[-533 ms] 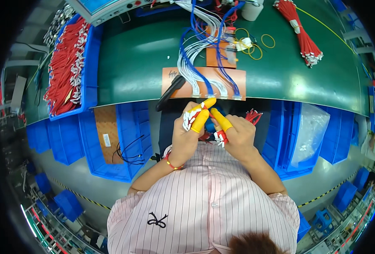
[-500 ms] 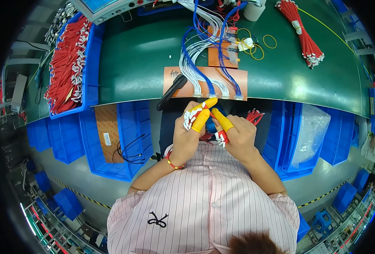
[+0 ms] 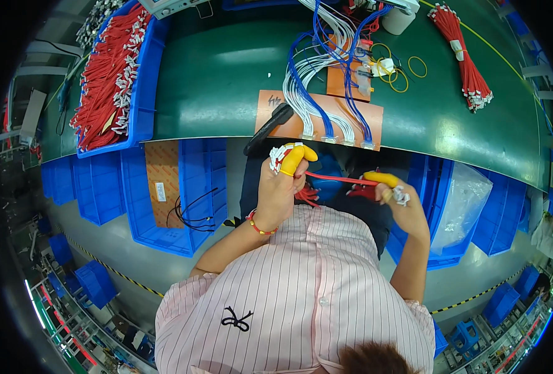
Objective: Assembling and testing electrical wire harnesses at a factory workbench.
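Observation:
In front of my body, below the table's front edge, my left hand (image 3: pixel 278 190) is closed round a bundle of red wires, whose white connectors (image 3: pixel 280 156) poke out above the fist. Yellow finger cots cover fingertips on both hands. Out to the right, my right hand (image 3: pixel 407 209) is closed on red wires too, with white connectors (image 3: pixel 401 196) showing beside its fingers. A taut strand of red wires (image 3: pixel 342 179) runs between the two hands. More red wire ends (image 3: pixel 306 196) hang beneath my left hand, partly hidden.
A blue bin (image 3: pixel 144 93) full of red wires stands at the table's left. White and blue cables (image 3: pixel 301 103) plug in along an orange board (image 3: pixel 273 118) at the front edge. A tied red wire bundle (image 3: pixel 460 56) and yellow rings (image 3: pixel 417 67) lie right. Blue crates (image 3: pixel 192 168) sit below.
My right hand has moved right, away from my left hand, and the red wires between them are now stretched out. The view has shifted slightly.

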Demonstrator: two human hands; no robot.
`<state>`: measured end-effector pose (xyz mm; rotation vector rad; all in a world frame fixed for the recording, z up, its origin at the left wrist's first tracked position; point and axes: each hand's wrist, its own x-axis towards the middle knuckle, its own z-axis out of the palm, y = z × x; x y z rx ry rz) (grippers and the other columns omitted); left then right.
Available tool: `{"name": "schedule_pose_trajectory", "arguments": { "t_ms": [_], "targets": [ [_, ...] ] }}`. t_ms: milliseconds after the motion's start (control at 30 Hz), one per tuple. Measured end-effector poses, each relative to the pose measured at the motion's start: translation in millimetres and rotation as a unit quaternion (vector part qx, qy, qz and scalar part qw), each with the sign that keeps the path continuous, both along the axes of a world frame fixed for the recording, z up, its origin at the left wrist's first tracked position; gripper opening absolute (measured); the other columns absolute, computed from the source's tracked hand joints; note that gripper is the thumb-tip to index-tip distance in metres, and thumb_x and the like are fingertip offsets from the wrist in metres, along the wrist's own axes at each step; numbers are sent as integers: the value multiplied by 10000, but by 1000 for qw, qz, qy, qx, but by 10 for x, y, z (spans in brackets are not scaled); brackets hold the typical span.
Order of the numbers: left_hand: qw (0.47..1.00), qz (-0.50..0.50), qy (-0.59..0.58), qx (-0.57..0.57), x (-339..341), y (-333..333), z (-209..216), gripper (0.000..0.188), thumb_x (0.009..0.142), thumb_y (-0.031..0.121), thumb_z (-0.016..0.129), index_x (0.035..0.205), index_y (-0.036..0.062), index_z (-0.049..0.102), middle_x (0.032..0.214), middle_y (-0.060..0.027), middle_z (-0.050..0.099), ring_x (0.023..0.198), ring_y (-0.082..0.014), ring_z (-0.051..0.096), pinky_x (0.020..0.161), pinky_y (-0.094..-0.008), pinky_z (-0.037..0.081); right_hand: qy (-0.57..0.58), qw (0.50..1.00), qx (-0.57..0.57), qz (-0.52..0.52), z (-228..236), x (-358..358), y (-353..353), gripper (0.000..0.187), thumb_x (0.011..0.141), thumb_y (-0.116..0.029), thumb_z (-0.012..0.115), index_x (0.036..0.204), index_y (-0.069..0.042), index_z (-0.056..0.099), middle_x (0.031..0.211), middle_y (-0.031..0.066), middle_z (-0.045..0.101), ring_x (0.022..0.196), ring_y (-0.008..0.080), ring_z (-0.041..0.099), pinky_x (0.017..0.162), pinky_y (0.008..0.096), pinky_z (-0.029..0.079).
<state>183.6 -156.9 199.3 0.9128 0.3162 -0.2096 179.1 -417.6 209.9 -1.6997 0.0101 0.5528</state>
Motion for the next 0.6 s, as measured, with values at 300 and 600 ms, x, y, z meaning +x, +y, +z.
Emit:
{"name": "schedule_pose_trajectory", "arguments": {
  "t_ms": [300, 600],
  "targets": [
    [998, -19, -5, 57, 86, 3, -19, 198, 983, 192, 511, 960, 6, 573, 667, 23, 449, 508, -12, 305, 442, -181, 242, 101, 933, 266, -218, -48, 27, 103, 220, 835, -132, 676, 999, -6, 603, 673, 14, 554, 465, 18, 329, 435, 188, 227],
    [998, -21, -9, 64, 117, 13, 23, 175, 975, 168, 510, 968, 6, 576, 659, 20, 458, 513, -7, 315, 433, -169, 244, 73, 965, 150, -204, 40, 117, 492, 233, 828, -172, 714, 961, 14, 663, 685, 21, 606, 506, 34, 454, 456, 180, 346]
  ]
}}
